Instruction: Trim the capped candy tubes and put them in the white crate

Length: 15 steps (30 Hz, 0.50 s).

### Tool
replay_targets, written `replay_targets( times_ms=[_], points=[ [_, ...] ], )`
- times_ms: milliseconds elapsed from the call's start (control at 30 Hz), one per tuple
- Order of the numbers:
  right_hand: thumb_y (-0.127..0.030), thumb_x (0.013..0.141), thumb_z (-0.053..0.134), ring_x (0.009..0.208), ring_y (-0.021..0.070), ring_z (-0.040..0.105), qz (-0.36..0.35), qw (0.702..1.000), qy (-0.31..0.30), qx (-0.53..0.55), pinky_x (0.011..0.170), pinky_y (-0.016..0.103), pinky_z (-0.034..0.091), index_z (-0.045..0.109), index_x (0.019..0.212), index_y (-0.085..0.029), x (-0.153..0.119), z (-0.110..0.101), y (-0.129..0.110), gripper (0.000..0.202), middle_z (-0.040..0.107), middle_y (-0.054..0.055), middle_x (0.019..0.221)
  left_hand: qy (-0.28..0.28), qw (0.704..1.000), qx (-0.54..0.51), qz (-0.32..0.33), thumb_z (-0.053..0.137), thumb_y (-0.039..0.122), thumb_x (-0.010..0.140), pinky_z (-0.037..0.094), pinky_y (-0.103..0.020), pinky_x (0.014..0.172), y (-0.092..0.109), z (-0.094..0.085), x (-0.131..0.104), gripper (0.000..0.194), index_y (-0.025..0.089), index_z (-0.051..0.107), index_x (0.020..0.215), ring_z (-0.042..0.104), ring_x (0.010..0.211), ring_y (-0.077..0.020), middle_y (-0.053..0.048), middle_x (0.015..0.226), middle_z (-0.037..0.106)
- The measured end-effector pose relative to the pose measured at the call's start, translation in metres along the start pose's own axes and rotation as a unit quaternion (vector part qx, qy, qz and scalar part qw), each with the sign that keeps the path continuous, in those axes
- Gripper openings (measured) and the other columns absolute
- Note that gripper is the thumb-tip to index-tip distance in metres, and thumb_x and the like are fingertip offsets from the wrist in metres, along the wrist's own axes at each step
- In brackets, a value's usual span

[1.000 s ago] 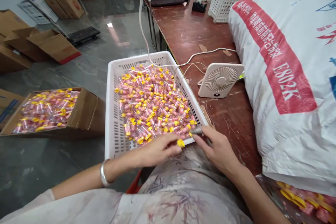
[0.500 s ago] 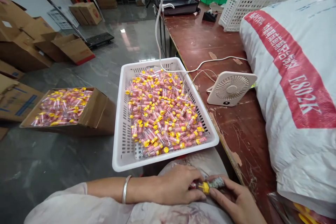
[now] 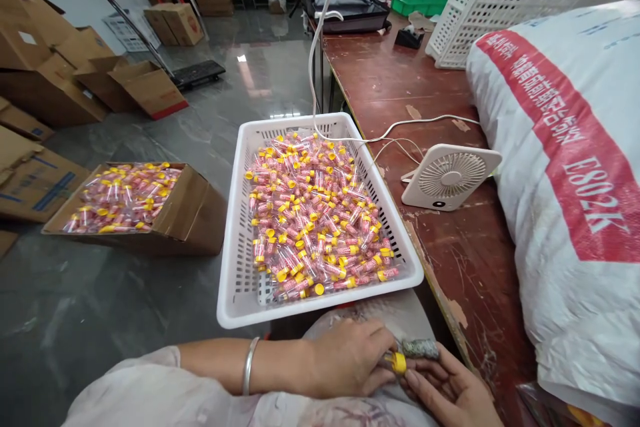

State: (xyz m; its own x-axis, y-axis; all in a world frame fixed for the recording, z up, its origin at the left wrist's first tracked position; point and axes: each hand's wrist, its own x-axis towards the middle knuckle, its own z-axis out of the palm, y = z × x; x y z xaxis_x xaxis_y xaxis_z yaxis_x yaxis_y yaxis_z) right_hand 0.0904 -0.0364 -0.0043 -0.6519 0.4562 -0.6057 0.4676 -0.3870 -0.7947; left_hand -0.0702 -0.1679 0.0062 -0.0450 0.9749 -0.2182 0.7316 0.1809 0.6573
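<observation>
My left hand (image 3: 350, 357) is curled around a small clear plastic tube, mostly hidden by the fingers, with its yellow cap (image 3: 399, 363) poking out toward the right. The fingers of my right hand (image 3: 455, 387) are bent at that cap, the thumb at its lower edge. A grey-green patterned wrap (image 3: 420, 348) lies along the right index fingertip, just above the cap; whether it is worn or held is unclear. Beyond my hands stands a white plastic basket (image 3: 229, 267) heaped with yellow-capped clear tubes (image 3: 315, 213) that have pink-and-white contents.
A cardboard box (image 3: 197, 213) of similar tubes sits on the floor at left. On the worn red table (image 3: 365, 73) at right stand a small white fan (image 3: 453, 177), with its cable crossing the basket, and a large white sack (image 3: 560, 293). More cartons (image 3: 45, 173) fill the left side.
The view has shifted slightly, so surroundings sit a little further right. My fingers have moved on the tube; the cap and the grey-green wrap are now a little further apart.
</observation>
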Motion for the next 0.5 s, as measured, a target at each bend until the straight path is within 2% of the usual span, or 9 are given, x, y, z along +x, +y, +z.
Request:
replay_targets(
  times_ms=[200,300,400,500],
  points=[
    [-0.048,0.055,0.091,0.078,0.0251,0.071,0.017,0.999,-0.045,-0.024,0.076,0.035,0.061,0.072,0.084,-0.019,0.009,-0.006,0.0,0.046,0.072,0.007,0.076,-0.019,1.0,0.015,-0.001,0.06,0.039,0.091,0.053,-0.031,0.068,0.001,0.001,-0.002,0.03,0.018,0.054,0.112,0.07,0.092,-0.0246,-0.009,0.112,0.068],
    [-0.049,0.058,0.089,0.081,0.0261,0.071,0.031,0.996,-0.065,-0.045,0.076,0.036,0.06,0.074,0.09,-0.019,0.005,-0.005,-0.006,0.046,0.073,0.008,0.081,-0.013,0.999,-0.012,-0.049,0.058,0.033,0.088,0.051,-0.031,0.066,-0.005,-0.003,-0.009,0.025,0.02,0.053,0.108,0.069,0.086,-0.0241,-0.008,0.106,0.07],
    [-0.051,0.061,0.086,0.079,0.0261,0.07,0.028,0.997,-0.04,-0.061,0.073,0.035,0.06,0.075,0.089,-0.018,0.001,-0.006,-0.011,0.045,0.073,0.009,0.082,0.02,0.988,-0.054,-0.145,0.057,0.024,0.082,0.045,-0.027,0.061,-0.021,-0.022,-0.022,0.018,0.021,0.054,0.1,0.066,0.075,-0.0205,-0.004,0.09,0.071],
    [-0.055,0.062,0.084,0.073,0.024,0.068,0.014,0.998,-0.008,-0.067,0.07,0.033,0.059,0.074,0.083,-0.018,0.0,-0.007,-0.012,0.044,0.072,0.009,0.078,0.074,0.973,-0.045,-0.214,0.054,0.029,0.085,0.042,-0.027,0.061,-0.048,-0.058,-0.034,0.013,0.021,0.057,0.095,0.063,0.071,-0.0194,-0.003,0.082,0.069]
  ],
)
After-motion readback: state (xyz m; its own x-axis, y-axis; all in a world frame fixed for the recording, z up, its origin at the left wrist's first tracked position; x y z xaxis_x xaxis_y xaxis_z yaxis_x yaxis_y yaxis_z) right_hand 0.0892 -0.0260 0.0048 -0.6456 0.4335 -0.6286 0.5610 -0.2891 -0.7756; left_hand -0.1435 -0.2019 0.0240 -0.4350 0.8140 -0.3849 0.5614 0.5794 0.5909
